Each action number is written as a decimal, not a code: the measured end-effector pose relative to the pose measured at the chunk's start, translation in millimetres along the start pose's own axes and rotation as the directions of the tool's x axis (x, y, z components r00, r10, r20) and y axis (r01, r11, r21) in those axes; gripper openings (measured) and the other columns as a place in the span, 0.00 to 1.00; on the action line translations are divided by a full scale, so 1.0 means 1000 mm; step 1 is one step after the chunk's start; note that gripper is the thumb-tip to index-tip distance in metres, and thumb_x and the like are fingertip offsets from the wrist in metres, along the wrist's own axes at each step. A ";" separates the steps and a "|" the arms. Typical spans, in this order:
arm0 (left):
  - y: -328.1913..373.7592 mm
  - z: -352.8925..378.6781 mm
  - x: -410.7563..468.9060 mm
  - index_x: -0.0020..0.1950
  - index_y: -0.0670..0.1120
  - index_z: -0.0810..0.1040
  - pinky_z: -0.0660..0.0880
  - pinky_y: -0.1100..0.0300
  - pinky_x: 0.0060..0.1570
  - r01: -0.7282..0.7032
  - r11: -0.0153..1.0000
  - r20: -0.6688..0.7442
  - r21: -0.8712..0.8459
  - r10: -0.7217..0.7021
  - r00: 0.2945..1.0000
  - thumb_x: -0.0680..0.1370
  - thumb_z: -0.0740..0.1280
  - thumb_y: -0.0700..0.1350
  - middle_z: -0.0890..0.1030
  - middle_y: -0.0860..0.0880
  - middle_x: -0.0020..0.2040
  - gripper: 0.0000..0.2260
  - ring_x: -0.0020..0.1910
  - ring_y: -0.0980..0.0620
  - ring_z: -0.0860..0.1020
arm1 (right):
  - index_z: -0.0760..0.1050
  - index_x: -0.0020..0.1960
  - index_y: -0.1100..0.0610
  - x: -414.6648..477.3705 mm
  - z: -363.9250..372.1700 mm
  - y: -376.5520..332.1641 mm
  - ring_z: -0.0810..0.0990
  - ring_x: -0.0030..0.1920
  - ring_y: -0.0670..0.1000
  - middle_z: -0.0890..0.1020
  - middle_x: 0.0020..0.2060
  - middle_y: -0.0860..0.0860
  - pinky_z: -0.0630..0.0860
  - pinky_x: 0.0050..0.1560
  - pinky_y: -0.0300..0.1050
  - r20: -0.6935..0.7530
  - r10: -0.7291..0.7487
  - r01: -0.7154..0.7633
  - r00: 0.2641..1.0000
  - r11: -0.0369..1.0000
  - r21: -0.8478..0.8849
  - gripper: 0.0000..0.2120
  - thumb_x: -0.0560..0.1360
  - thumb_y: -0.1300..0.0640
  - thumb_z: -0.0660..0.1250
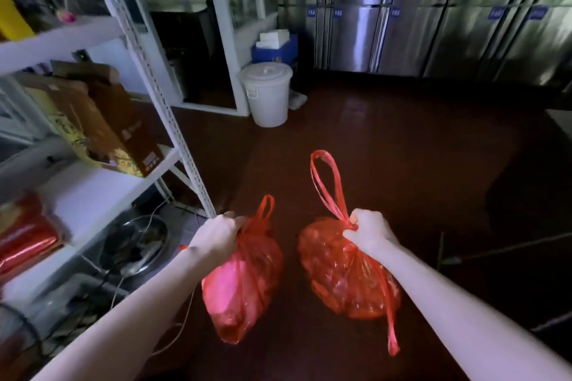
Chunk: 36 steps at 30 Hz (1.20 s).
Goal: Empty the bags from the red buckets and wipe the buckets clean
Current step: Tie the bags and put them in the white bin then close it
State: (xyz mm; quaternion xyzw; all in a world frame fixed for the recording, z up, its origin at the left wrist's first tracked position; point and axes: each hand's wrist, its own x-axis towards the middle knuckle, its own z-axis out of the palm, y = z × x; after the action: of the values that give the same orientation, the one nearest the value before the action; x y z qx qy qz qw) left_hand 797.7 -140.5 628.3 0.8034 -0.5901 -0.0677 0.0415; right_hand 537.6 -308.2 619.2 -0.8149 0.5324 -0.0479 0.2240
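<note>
Two full red plastic bags hang over the dark red floor in front of me. My left hand (pixel 218 233) grips the gathered neck of the left red bag (pixel 244 284), whose handle loop sticks up above my fist. My right hand (pixel 368 227) grips the neck of the right red bag (pixel 346 275); one long handle loop rises above it and another strip dangles down past the bag. No red bucket is in view.
A white metal shelving rack (pixel 173 120) with cardboard boxes (pixel 102 124) stands close on the left. A white lidded bucket (pixel 267 93) sits ahead by a glass-door frame. Stainless steel cabinets (pixel 433 25) line the back wall. A metal bowl (pixel 139 244) lies under the rack.
</note>
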 end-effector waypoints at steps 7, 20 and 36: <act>-0.058 -0.030 0.171 0.57 0.53 0.78 0.76 0.53 0.51 -0.023 0.997 0.010 0.068 0.022 1.000 0.77 0.60 0.44 0.76 0.49 0.51 0.12 0.52 0.42 0.79 | 0.76 0.46 0.53 0.146 -0.027 -0.035 0.81 0.43 0.51 0.82 0.43 0.50 0.78 0.43 0.42 -0.091 0.039 -0.037 0.995 0.999 0.025 0.06 0.74 0.52 0.71; -0.147 -0.068 0.523 0.60 0.50 0.77 0.75 0.54 0.53 -0.181 0.980 0.039 0.081 0.179 0.983 0.78 0.59 0.40 0.77 0.47 0.54 0.14 0.53 0.44 0.79 | 0.78 0.43 0.53 0.448 -0.084 -0.080 0.81 0.40 0.51 0.81 0.39 0.50 0.81 0.46 0.51 -0.077 0.167 -0.162 0.983 0.984 0.074 0.02 0.71 0.56 0.68; -0.219 -0.083 0.969 0.55 0.47 0.79 0.71 0.55 0.53 -0.247 0.967 0.034 0.070 0.245 0.969 0.77 0.61 0.42 0.77 0.48 0.51 0.10 0.51 0.47 0.77 | 0.77 0.46 0.59 0.902 -0.122 -0.090 0.78 0.38 0.49 0.79 0.41 0.51 0.76 0.36 0.41 -0.088 0.174 -0.160 0.981 0.976 0.149 0.08 0.70 0.56 0.71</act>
State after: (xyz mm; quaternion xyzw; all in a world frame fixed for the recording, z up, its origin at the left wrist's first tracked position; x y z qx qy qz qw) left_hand 1302.7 -1000.0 619.8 0.7242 -0.6877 -0.0504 0.0124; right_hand 961.9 -1118.3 621.1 -0.7459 0.6049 -0.1071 0.2572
